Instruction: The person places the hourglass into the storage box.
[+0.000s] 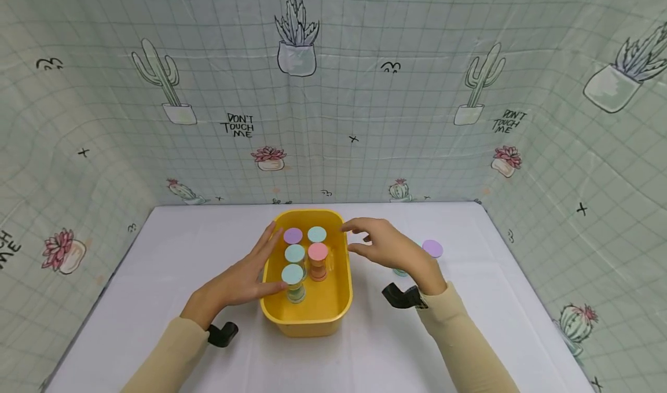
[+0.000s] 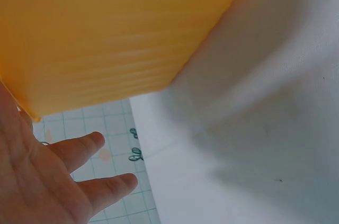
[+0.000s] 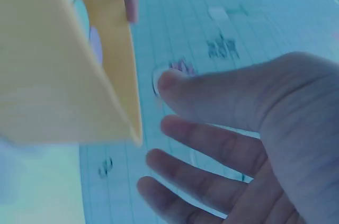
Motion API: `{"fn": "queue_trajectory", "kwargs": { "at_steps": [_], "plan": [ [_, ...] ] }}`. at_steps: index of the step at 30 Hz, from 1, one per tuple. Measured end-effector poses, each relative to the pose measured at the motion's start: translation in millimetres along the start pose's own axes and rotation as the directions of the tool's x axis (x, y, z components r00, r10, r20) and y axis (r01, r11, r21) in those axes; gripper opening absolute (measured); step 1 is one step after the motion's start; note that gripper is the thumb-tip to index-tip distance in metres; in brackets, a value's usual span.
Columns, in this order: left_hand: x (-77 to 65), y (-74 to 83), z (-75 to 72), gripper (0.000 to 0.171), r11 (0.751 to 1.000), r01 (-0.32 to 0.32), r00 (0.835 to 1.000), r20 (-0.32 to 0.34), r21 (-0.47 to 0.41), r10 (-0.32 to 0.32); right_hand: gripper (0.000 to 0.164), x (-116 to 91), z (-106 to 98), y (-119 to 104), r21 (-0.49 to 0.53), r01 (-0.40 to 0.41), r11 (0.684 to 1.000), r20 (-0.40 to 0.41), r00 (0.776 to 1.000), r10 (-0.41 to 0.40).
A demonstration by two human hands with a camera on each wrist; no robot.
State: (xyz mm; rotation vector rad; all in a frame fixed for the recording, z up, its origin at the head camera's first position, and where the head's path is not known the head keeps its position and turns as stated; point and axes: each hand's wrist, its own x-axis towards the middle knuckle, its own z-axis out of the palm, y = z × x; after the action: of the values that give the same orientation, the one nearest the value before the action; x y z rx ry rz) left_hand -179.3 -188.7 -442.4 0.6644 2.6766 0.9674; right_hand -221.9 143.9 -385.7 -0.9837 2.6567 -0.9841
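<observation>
Yellow bin [image 1: 311, 329], long axis pointing forward, stands between the nearer left hand [image 1: 239, 276], fingers spread across its rim, and the right hand [image 1: 384, 243], fingers parted, just beside.

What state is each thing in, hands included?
Yellow tub: upright, five pieces visible inside.
Pink-topped piece: upright in tub.
Three blue-topped pieces: in tub, tops up.
Inner purple-topped piece: top up.
Outer purple-topped piece: outside tub, partly hidden.
Outer teal piece: mostly hidden.
Left hand: fingers spread at tub's rim.
Right hand: holding nothing, beside tub.
</observation>
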Motion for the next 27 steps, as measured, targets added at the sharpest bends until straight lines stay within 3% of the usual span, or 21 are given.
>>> {"fn": "queue_trajectory", "kwargs": {
  "at_steps": [5, 11, 17, 21, 27],
  "plan": [
    [0.6, 0.4, 0.0, 0.105, 1.0, 0.008, 1.0, -0.002, -0.007, -0.008, 0.037, -32, -8, 17, -0.016, -0.049, 0.999, -0.182, 0.982, 0.046],
    [1.1, -0.2, 1.4, 0.105, 1.0, 0.021, 1.0, -0.008, -0.002, -0.021, 0.042, -66, -16, 38, -0.093, -0.217, 0.972, -0.277, 0.943, 0.184],
    [3.1, -0.8, 3.1, 0.105, 1.0, 0.02, 1.0, -0.012, -0.017, -0.02, 0.047, -89, -17, 66, -0.227, -0.224, 0.948, -0.407, 0.906, 0.116],
    [3.1, -1.5, 4.0, 0.104, 1.0, 0.015, 1.0, -0.01, -0.024, -0.015, 0.058, -106, -14, 80, -0.229, -0.273, 0.934, -0.41, 0.897, 0.162],
    [0.4, -3.3, 4.0, 0.105, 1.0, 0.01, 1.0, -0.019, -0.017, -0.011, 0.076, -120, -5, 97, -0.105, -0.344, 0.933, -0.368, 0.885, 0.285]
  ]
}}
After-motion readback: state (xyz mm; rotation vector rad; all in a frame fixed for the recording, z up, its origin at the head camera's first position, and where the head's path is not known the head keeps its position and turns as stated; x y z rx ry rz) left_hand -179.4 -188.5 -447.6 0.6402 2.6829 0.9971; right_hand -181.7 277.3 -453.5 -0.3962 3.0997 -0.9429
